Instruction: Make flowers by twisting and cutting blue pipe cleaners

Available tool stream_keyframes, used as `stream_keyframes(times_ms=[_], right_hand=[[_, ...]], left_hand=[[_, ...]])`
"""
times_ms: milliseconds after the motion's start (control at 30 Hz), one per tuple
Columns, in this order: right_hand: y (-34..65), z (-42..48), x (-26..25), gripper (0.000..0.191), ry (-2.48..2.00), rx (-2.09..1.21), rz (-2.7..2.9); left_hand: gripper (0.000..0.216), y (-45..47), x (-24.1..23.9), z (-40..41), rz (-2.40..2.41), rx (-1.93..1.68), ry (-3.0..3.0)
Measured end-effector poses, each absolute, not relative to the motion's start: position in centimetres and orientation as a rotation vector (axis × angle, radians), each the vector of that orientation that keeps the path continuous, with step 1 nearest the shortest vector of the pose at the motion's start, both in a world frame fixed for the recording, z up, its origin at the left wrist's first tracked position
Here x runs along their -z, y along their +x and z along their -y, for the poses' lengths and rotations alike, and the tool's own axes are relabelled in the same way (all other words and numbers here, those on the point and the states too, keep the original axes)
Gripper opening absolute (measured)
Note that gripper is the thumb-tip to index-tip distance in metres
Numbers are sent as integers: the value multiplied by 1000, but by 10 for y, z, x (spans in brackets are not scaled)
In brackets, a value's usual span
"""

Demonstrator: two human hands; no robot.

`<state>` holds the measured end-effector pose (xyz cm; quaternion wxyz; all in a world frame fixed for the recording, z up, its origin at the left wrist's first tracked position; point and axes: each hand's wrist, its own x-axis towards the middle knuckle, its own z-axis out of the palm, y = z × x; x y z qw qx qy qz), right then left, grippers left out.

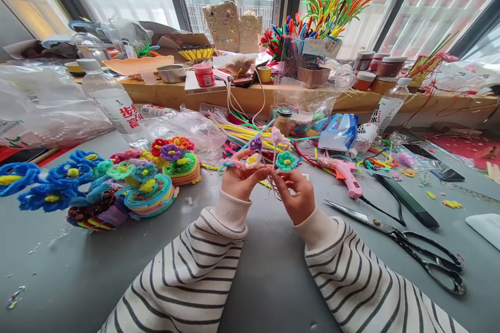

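Near the middle of the table, my left hand [241, 181] is closed with thumb and fingers pinched round the thin stems of small pipe-cleaner flowers. Above its fingers rise a purple flower [255, 143], a cream flower [253, 161] and a pale pink flower [280, 137]. My right hand [297, 197] is also closed, pinching the stems from the other side, with a teal flower [286, 161] just above its fingers. Both sets of fingertips meet at the stems, so which stem lies in which hand is partly hidden.
Finished pipe-cleaner flower pots [150, 195] stand at the left. To the right lie large black scissors [394, 231], a pink glue gun [347, 174] and a dark green cutter [408, 203]. Loose pipe cleaners [250, 135] lie behind my hands. A cluttered wooden ledge [167, 94] runs along the windows.
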<state>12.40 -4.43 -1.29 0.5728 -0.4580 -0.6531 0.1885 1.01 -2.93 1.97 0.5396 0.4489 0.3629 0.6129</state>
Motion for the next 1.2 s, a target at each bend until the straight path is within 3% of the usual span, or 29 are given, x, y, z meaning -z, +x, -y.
stream_keyframes(times_ms=[533, 867, 1200], right_hand=[[129, 46, 8, 7, -1059, -304, 1601], [127, 46, 11, 9, -1076, -428, 1648], [130, 45, 12, 7, -1027, -323, 1683]], left_hand=[[54, 9, -19, 31, -884, -1618, 1191], [60, 12, -21, 34, -873, -1534, 1156], [54, 13, -19, 33, -853, -1459, 1124]])
